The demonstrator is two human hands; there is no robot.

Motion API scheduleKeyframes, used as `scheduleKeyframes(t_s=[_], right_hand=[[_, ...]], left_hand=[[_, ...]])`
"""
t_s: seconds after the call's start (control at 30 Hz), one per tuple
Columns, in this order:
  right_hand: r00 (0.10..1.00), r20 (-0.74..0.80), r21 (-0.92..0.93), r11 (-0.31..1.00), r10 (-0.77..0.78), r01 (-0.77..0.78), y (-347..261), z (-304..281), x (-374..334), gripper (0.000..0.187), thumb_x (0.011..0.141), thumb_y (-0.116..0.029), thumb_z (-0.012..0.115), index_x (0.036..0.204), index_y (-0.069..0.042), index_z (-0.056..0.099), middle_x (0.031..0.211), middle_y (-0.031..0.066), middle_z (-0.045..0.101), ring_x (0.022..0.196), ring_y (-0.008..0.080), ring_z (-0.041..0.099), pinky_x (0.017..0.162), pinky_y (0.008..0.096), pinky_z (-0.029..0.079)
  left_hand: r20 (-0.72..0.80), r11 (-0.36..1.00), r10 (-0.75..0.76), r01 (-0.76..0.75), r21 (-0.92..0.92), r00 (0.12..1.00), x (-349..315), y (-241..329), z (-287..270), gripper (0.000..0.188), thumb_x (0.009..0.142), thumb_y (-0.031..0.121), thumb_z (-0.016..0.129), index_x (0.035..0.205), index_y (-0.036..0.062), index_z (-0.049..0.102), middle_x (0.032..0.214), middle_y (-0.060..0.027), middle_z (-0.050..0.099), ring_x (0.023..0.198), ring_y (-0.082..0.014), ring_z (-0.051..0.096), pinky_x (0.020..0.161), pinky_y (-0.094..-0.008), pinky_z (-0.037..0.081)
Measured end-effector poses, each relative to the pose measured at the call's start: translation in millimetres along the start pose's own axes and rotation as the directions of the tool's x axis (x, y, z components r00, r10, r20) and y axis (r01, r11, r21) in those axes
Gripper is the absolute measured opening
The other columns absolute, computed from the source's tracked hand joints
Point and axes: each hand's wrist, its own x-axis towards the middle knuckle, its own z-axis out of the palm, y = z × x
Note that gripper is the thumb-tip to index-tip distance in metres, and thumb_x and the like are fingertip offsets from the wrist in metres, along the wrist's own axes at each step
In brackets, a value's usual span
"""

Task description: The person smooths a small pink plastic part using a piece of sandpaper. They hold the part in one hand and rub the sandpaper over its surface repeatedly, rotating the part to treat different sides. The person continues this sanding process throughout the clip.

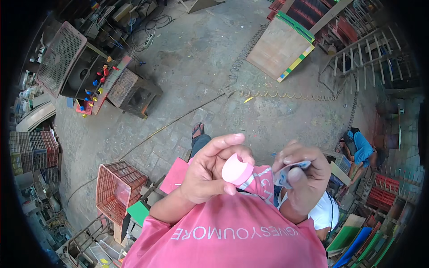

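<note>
My left hand (206,171) grips a small, thick pink disc (237,170) between the thumb and fingers, in front of my chest. A rounded notch is cut into the disc's upper edge, and its flat face is pale. To the right, apart from the disc, my right hand (308,174) pinches a crumpled grey-blue scrap (283,177) under its bent fingers and thumb. Whether the scrap is cloth or sheet abrasive cannot be made out. Both hands are raised over my pink shirt (223,232).
A red plastic crate (117,190) sits at my left. Ahead left stands a worn stool (129,91) by a fan and coloured pieces. Stacked boards (279,47) lie ahead right, near a coiled hose (290,94) across the floor. Another person in blue (363,147) crouches at right.
</note>
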Motion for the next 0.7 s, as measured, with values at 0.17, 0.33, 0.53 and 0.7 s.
scheduleKeyframes(t_s=[0.17, 0.33, 0.53, 0.7], right_hand=[[0.991, 0.091, -0.102, 0.989, -0.099, 0.108, 1.9, -2.0, 5.6, 0.027, 0.072, -0.010, 0.079, 0.086, 0.000, 0.059, 0.067, 0.0053, 0.057, 0.056, 0.0082, 0.047, 0.049, 0.0206, 0.033], [0.991, 0.095, -0.217, 0.969, -0.099, 0.118, 0.5, 8.3, 10.7, 0.029, 0.068, -0.015, 0.082, 0.078, -0.003, 0.058, 0.061, 0.0033, 0.056, 0.049, 0.0049, 0.046, 0.043, 0.0197, 0.031], [0.959, 0.281, -0.295, 0.953, 0.024, 0.062, -13.9, 19.8, 18.2, 0.028, 0.069, -0.014, 0.082, 0.075, -0.004, 0.056, 0.061, 0.0034, 0.059, 0.055, 0.0058, 0.057, 0.047, 0.0192, 0.042], [0.936, 0.331, -0.325, 0.946, 0.118, -0.005, -16.6, 13.1, 28.8, 0.027, 0.070, -0.012, 0.080, 0.076, -0.004, 0.055, 0.061, 0.0026, 0.060, 0.058, 0.0038, 0.057, 0.049, 0.0187, 0.042]], left_hand=[[-0.035, 0.999, 0.012, -0.014, -0.039, 0.999, 3.1, 3.4, 4.6, 0.080, 0.068, -0.004, 0.076, 0.135, 0.0035, 0.034, 0.112, -0.0122, 0.053, 0.100, -0.0153, 0.054, 0.086, -0.0259, 0.043], [-0.028, 0.996, 0.064, -0.062, 0.068, 0.998, 1.3, 3.4, 0.7, 0.082, 0.061, -0.006, 0.080, 0.131, 0.0021, 0.038, 0.106, -0.0113, 0.055, 0.097, -0.0150, 0.055, 0.084, -0.0269, 0.045], [-0.024, 0.987, 0.057, -0.052, 0.154, 0.998, -0.8, 8.4, 5.7, 0.083, 0.060, -0.010, 0.080, 0.131, -0.0006, 0.037, 0.105, -0.0122, 0.056, 0.097, -0.0161, 0.056, 0.085, -0.0279, 0.047], [0.042, 0.978, 0.043, -0.051, 0.204, 0.998, -3.1, 12.6, 6.9, 0.080, 0.063, -0.012, 0.077, 0.132, -0.0020, 0.036, 0.105, -0.0132, 0.056, 0.097, -0.0160, 0.056, 0.082, -0.0267, 0.047]])
